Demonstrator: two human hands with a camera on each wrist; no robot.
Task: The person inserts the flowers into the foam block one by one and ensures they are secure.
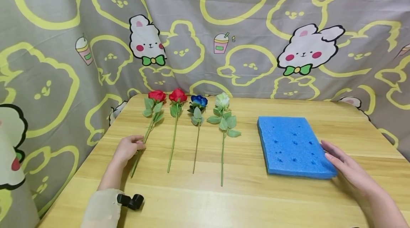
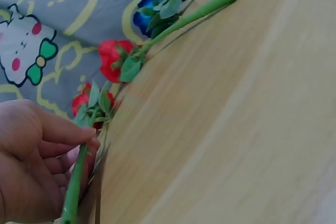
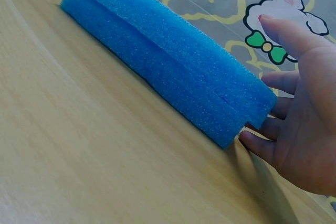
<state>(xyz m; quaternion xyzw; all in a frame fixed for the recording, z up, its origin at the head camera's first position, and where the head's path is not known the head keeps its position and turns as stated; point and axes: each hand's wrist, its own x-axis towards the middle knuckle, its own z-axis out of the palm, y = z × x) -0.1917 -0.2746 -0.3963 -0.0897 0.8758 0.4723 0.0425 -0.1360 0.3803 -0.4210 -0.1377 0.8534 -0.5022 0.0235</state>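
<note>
My left hand pinches the green stem of the leftmost red rose between thumb and index finger. This rose lies at a slant, bloom toward the back of the table. To its right lie a second red rose, a blue rose and a pale white-green rose, stems toward me. A blue foam block with several small holes in its top lies flat at the right. Along its right edge, my right hand has its fingers extended, fingertips right at the foam's side in the right wrist view.
Everything lies on a light wooden table. A grey curtain with cartoon bunnies hangs behind the table's far edge and along its left side. A black clip-like mount sits at the left sleeve.
</note>
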